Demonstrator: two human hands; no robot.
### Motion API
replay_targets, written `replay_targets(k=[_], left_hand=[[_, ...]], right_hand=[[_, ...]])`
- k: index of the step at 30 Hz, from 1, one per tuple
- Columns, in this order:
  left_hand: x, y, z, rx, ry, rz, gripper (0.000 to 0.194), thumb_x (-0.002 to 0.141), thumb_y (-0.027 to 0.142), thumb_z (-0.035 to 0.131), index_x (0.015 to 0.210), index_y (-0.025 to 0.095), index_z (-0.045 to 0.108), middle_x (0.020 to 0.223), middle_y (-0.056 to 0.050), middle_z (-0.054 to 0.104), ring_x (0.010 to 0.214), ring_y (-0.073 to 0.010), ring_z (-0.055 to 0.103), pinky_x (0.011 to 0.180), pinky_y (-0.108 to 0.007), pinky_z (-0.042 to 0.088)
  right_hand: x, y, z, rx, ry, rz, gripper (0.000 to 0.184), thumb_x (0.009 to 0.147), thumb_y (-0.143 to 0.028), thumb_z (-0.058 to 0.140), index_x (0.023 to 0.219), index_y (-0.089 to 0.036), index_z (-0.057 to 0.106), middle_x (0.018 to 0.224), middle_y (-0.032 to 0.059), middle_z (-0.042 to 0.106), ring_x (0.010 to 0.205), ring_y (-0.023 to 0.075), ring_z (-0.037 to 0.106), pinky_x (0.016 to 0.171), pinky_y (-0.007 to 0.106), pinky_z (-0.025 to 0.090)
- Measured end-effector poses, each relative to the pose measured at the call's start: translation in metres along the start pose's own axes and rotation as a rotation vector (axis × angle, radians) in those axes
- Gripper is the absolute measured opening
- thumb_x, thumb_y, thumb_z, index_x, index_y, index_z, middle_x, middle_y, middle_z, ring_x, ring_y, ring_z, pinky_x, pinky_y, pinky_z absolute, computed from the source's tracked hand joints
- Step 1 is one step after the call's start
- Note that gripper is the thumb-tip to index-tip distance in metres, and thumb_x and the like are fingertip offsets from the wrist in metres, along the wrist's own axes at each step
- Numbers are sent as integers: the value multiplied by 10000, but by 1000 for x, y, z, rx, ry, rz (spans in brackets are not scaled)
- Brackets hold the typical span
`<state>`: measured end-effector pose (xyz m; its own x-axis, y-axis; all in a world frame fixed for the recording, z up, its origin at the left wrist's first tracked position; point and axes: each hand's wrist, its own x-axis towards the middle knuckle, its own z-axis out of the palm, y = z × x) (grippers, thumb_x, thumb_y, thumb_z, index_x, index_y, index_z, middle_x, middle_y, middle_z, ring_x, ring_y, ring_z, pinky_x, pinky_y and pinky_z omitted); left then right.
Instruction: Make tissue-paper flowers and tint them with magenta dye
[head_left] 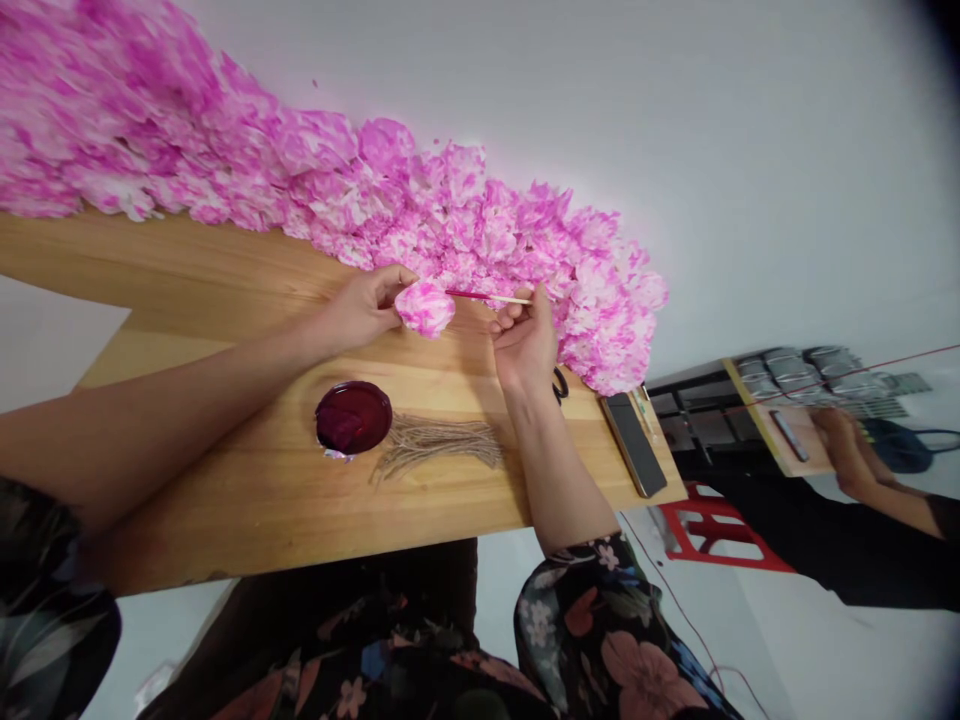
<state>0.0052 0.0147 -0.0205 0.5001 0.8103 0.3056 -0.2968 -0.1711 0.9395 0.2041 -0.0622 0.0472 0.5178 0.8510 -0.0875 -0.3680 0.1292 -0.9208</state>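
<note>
Nearest the camera is a black floral-print garment [457,672], its left sleeve [45,590] blurred and cut off by the frame. Beyond it, the left hand [367,308] holds a pink-and-white flower head [425,308] above the table, fingers narrowed at its left side; the petals hide some of the fingertips. The right hand [527,345] pinches a slender stick [491,297], deep pink towards the flower and pale towards the hand, with thumb and index finger close together and the other fingers curled. The stick's far end meets the flower's edge; whether it goes in cannot be told.

The wooden table [300,510] shows its grain. On it, a round dish [389,420] of dark red contents stands just beside a bundle of thin brown strands [442,445], and a dark phone [634,445] lies near the right end. A black loop [561,386] is partly hidden behind the right wrist. Massed pink-and-white flowers [330,180] run along the back, cut off at upper left, before a plain grey wall [675,130].

At right, a red plastic stool [724,530] is partly covered by another person's dark clothing [840,545]; that person's hands [840,440] are near a second wooden table [787,452] with grey stacked items [795,372], too blurred to name.
</note>
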Motion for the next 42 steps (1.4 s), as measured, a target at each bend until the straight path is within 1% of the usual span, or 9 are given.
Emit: replay_targets(k=[3,8,12,19,24,30,37,39,42], left_hand=[[-1,-1,-2,-1,0,5,343,716,268,943,855,219,633,815,65,702,771,-121,618,759,-243,498],[-1,-2,-4,9,45,-20,466,715,418,1015,908,216,642,852,22,712,786,-158,654,709,-275,500],[-1,-3,-4,10,62,-34,473,725,435,1022,916,214,649,861,-5,709,781,-179,661,688,-296,495],[0,-8,-6,-21,57,-19,389,729,333,985,950,211,689,898,-16,743,772,-169,656,672,-277,498],[1,-9,-7,-15,65,-52,388,753,299,988,965,200,679,931,-13,764,829,-193,714,723,-282,524],[0,-3,-2,-49,44,-22,345,798,231,943,992,191,660,932,-11,744,897,-196,752,850,-328,585],[-1,-5,-2,-18,99,-87,277,835,100,883,989,191,672,894,-1,758,841,-183,754,695,-265,510],[-2,-5,-2,-8,96,-90,295,838,134,913,991,194,669,902,1,758,857,-189,763,733,-274,533],[-2,-4,-3,-10,67,-78,296,830,135,906,998,193,669,909,5,756,867,-180,759,769,-272,546]], right_hand=[[-1,-4,-1,52,-4,24,542,1088,-682,653,782,-254,522,566,-114,428,517,66,426,548,187,428],[5,2,-4,-17,19,-88,545,1013,-724,730,781,-262,559,550,-110,432,500,87,417,517,217,423],[8,5,-6,-8,-6,-107,524,1023,-682,732,764,-265,549,550,-108,417,496,90,429,517,225,428],[6,7,-5,-78,-5,-76,503,1015,-673,752,783,-260,583,562,-106,450,496,87,443,516,220,423],[-5,0,1,-88,-36,-167,540,1048,-705,680,750,-275,548,563,-92,391,508,107,439,547,239,468],[-48,4,-6,-244,-315,-281,606,999,-776,673,643,-297,568,557,-32,447,579,170,543,611,335,550],[-69,2,-6,-553,-889,-271,363,822,-636,940,732,-306,820,644,-12,686,626,169,638,749,389,595],[-67,2,-2,-580,-940,-380,364,895,-630,893,747,-303,831,658,-15,707,604,150,630,737,370,580],[-60,8,-4,-469,-826,-592,493,1047,-655,714,736,-282,798,616,-23,659,561,135,601,645,334,541]])
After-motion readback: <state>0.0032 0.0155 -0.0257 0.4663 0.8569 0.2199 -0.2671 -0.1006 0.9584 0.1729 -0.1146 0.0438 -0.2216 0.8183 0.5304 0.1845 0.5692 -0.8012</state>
